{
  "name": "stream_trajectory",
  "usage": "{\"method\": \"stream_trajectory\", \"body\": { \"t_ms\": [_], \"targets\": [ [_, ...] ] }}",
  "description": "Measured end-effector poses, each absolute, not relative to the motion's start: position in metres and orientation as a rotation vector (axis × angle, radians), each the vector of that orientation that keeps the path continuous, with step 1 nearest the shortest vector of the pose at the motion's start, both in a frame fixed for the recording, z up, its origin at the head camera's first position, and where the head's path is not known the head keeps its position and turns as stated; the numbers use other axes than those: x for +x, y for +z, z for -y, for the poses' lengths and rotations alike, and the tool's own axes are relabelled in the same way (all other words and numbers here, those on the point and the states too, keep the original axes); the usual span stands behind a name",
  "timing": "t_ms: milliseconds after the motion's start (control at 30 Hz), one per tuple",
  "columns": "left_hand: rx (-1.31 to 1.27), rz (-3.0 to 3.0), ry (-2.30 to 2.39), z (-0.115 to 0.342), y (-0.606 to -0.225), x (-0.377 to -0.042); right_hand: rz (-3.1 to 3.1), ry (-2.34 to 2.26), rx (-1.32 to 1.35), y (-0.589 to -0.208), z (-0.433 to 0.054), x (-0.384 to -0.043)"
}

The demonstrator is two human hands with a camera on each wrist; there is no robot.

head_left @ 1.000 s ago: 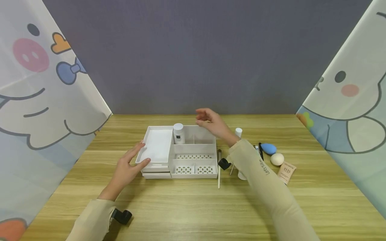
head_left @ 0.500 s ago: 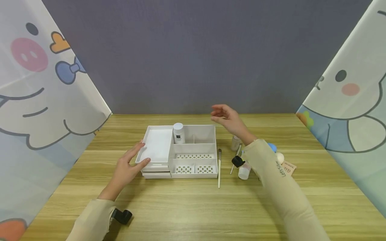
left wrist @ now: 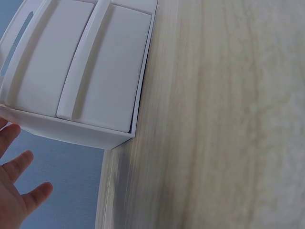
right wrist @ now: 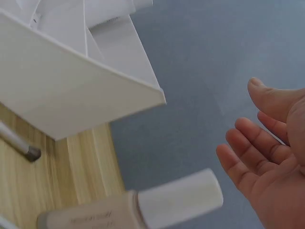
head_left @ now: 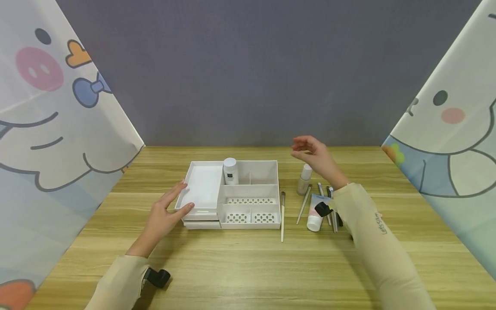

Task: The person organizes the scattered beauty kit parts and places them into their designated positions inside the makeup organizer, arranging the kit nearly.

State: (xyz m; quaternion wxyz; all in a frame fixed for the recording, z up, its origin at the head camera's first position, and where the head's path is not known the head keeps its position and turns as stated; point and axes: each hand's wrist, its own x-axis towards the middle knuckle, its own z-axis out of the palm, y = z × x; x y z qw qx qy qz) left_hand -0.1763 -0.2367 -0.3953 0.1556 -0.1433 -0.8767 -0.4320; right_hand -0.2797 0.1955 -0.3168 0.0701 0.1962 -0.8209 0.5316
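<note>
My left hand (head_left: 164,215) rests at the left side of a white desktop organizer (head_left: 251,188), thumb and fingers spread along its upper tray. In the left wrist view the organizer's two drawer fronts (left wrist: 107,67) show, with the fingers (left wrist: 19,164) beside its wall. My right hand (head_left: 315,155) hangs in the air right of the organizer, holding nothing, its fingers loosely bent. Just below it a foundation bottle (head_left: 304,181) with a white cap stands on the table. A white lidded bottle (head_left: 230,172) is in the organizer's back left compartment.
A makeup brush (head_left: 283,217) lies along the organizer's right side. Farther right are another brush (head_left: 304,204), a squeeze tube (head_left: 314,217) and several slim sticks (head_left: 334,221), partly covered by the right sleeve (head_left: 372,232). A grey panel (head_left: 248,73) closes off the back.
My right hand has moved from behind the organizer's back right corner to the right, uncovering the foundation bottle and tube. The sleeve now hides the blue sponge and white ball. The left hand stays put.
</note>
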Motion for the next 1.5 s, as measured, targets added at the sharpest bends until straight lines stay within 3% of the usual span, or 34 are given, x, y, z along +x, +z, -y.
{"method": "stream_trajectory", "body": {
  "t_ms": [600,1500],
  "targets": [
    [-0.406,2.499,-1.231,0.237,-0.397,-0.177,2.546,1.680,0.467,-0.341,-0.235,-0.269],
    [-0.390,2.517,-1.244,0.236,-0.395,-0.176,2.505,1.766,0.509,-0.368,-0.240,-0.264]
  ]
}}
